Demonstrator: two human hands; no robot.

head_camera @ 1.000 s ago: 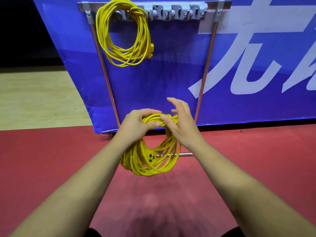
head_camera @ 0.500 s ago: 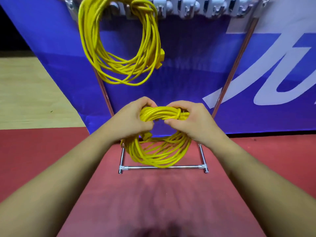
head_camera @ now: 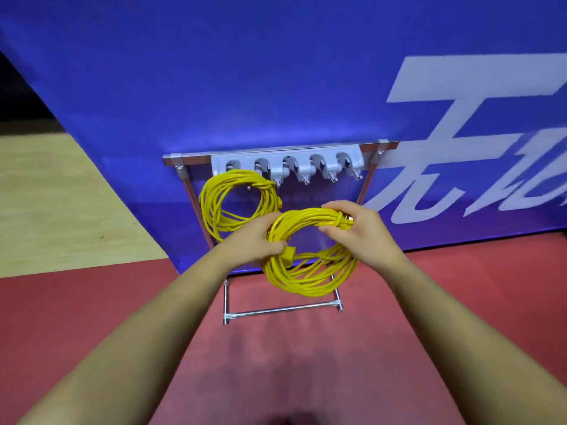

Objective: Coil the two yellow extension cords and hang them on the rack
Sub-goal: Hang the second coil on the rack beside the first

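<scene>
Both bare arms reach forward, holding a coiled yellow extension cord [head_camera: 310, 279] before the metal-framed rack of grey plastic hooks [head_camera: 288, 163]. The left hand [head_camera: 256, 240] curls its fingers [head_camera: 274, 246] round the coil's left side beside its yellow plug [head_camera: 288, 252]; the right hand [head_camera: 362, 228] pinches the wrapped top. A second yellow cord coil [head_camera: 221, 207] hangs from the leftmost hook. The blue banner [head_camera: 276, 87] bears large white characters, cut off, unreadable

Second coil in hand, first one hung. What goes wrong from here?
1. The held coil has lower loops sagging unevenly below the right hand; strands may spill during the lift.
2. The left hand is right in front of the hung coil; lifting could snag it or knock it off.
3. The plug sticks out of the loops and might catch on a free hook.
</scene>
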